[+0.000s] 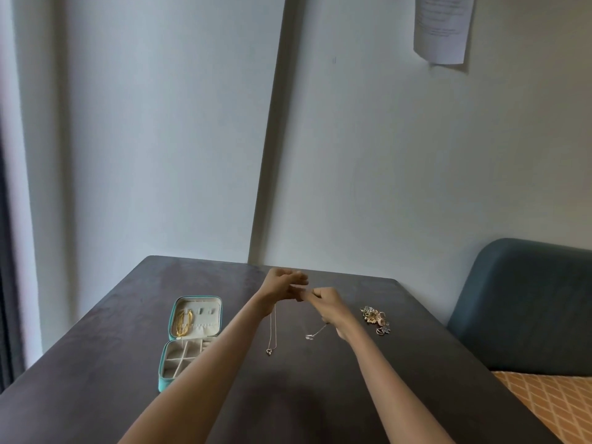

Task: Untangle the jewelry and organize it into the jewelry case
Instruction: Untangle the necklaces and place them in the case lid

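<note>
My left hand (282, 285) and my right hand (326, 302) are raised close together over the dark table (96, 363), fingers pinched on thin chains. A gold necklace (271, 331) hangs from the left hand, its small pendant near the tabletop. A silver necklace (315, 333) hangs from the right hand, its pendant low over the table. Whether the two chains are still joined between the hands I cannot tell. The teal jewelry case (192, 341) lies open at the left, with gold chains in its lid and divided compartments in its base, partly hidden by my left forearm.
A pile of mixed jewelry (374, 317) lies on the table to the right of my hands. A blue upholstered chair (525, 302) stands beyond the table's right edge, next to an orange patterned surface (551, 405). The wall is just behind the table.
</note>
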`<state>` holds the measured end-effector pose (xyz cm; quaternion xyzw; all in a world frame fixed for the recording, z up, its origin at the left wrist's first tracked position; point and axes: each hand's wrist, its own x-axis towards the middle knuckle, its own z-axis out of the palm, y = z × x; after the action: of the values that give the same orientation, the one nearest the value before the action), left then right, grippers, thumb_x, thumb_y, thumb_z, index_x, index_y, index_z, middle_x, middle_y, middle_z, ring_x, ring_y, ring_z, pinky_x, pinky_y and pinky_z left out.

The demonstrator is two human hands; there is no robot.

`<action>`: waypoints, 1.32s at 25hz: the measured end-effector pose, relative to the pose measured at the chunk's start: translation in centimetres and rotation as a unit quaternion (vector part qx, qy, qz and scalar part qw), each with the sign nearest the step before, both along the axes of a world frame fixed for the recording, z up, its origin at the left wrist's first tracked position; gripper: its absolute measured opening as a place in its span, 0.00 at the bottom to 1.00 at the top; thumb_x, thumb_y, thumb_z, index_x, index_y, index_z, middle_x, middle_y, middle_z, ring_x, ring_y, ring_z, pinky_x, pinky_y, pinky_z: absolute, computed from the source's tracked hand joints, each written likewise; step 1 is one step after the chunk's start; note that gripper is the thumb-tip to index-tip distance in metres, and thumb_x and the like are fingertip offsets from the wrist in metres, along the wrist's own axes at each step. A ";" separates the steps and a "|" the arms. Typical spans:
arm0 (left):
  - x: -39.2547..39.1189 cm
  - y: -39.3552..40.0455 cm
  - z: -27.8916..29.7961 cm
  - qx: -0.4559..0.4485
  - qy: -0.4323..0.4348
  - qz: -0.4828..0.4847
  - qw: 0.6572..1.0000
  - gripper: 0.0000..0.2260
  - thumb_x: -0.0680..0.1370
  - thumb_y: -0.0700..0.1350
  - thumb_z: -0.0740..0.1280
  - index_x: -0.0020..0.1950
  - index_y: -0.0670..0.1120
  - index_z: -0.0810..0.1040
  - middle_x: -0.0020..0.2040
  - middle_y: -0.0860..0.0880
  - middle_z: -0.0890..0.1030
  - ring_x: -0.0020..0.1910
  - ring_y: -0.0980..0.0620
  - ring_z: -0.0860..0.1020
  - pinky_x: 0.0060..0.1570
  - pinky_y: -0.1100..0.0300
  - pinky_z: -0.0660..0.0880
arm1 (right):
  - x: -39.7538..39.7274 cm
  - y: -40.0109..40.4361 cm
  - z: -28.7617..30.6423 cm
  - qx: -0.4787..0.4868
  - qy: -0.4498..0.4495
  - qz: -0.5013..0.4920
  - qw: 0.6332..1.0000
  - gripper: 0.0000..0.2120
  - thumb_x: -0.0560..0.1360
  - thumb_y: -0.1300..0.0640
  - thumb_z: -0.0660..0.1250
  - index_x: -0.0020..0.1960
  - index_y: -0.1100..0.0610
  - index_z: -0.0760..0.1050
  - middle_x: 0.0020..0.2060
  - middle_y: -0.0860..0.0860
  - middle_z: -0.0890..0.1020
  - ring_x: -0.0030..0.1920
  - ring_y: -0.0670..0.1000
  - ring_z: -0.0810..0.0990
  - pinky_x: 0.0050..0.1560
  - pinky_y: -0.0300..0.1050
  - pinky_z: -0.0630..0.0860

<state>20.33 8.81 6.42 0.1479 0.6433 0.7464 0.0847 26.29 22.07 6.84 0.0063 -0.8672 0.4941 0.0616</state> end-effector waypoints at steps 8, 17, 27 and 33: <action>1.7 -1.3 1.4 -0.145 -0.043 -0.092 0.984 0.17 0.82 0.50 0.56 0.42 0.41 0.78 0.29 0.47 0.70 0.25 0.52 0.69 0.28 0.62 0.69 | -0.5 -0.1 1.6 -0.143 0.014 -0.046 0.989 0.14 0.75 0.48 0.67 0.37 0.57 0.71 0.24 0.47 0.58 0.20 0.43 0.55 0.21 0.35 0.52; 0.7 -2.0 0.2 0.194 -0.129 -0.050 0.971 0.11 0.80 0.46 0.61 0.42 0.42 0.75 0.32 0.50 0.82 0.24 0.54 0.76 0.25 0.64 0.74 | -0.3 -1.1 -2.4 -0.113 0.002 -0.053 0.992 0.14 0.78 0.49 0.62 0.38 0.56 0.71 0.26 0.48 0.61 0.24 0.44 0.60 0.22 0.35 0.60; 0.3 -2.2 -1.8 -0.133 -0.061 -0.012 0.989 0.12 0.81 0.39 0.57 0.42 0.38 0.76 0.34 0.42 0.76 0.27 0.50 0.76 0.29 0.60 0.76 | -0.4 -3.0 -2.4 0.003 0.044 -0.051 0.998 0.12 0.74 0.50 0.68 0.35 0.56 0.75 0.22 0.48 0.71 0.20 0.46 0.69 0.22 0.38 0.67; 2.3 -1.6 -0.9 -0.194 -0.095 -0.179 0.960 0.18 0.83 0.50 0.52 0.39 0.43 0.72 0.29 0.48 0.64 0.28 0.52 0.65 0.33 0.61 0.66 | -0.4 -1.5 -2.3 -0.253 0.018 -0.079 0.964 0.11 0.76 0.55 0.67 0.39 0.58 0.70 0.26 0.49 0.68 0.23 0.44 0.64 0.23 0.36 0.62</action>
<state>22.68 7.17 5.52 0.1700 0.7280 0.5903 0.3043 25.90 20.55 4.56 -0.0693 -0.7102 0.6910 0.1152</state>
